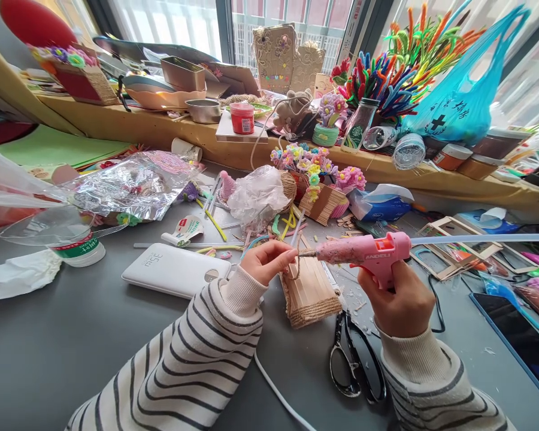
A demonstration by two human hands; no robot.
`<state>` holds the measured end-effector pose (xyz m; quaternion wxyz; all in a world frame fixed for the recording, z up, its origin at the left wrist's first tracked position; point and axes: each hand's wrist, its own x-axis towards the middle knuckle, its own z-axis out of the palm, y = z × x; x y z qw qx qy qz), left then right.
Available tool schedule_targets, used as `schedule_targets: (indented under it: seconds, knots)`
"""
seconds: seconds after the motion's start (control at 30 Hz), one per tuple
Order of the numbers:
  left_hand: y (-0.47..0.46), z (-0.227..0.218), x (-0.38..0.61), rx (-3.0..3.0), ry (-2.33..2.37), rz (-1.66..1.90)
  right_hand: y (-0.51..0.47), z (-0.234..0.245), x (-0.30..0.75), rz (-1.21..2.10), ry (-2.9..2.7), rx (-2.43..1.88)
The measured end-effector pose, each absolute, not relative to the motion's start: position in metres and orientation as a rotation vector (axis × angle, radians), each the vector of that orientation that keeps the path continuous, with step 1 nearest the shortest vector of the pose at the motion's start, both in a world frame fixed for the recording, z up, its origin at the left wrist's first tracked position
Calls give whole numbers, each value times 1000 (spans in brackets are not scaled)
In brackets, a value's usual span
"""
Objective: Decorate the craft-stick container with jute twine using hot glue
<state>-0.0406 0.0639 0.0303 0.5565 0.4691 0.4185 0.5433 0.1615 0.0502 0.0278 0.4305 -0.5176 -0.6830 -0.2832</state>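
Note:
My right hand (399, 299) grips a pink hot glue gun (368, 250) by its handle, nozzle pointing left. A long translucent glue stick (480, 238) runs out of its back. My left hand (267, 261) is closed in a pinch on a piece of brown twine (297, 263), right at the nozzle tip. Below the nozzle lies a wooden craft-stick piece (312, 293) with twine wrapped along its near edge. Black-handled scissors (354, 359) rest just in front of it. Whether glue is coming out is too small to tell.
A white power bank (170, 269) lies left of my left hand, and a cup with a green label (83, 248) stands farther left. At right are wooden frames (458, 248) and a dark phone (516, 344). A white cable (278, 389) crosses the front. Craft supplies crowd the shelf (161, 123) behind.

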Motion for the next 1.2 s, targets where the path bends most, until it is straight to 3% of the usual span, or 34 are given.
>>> schedule_targets:
  seconds: [1.2]
  knots:
    - [63,26,-39,1256,1023,1417,49,26,161,-633,-1710,-1310]
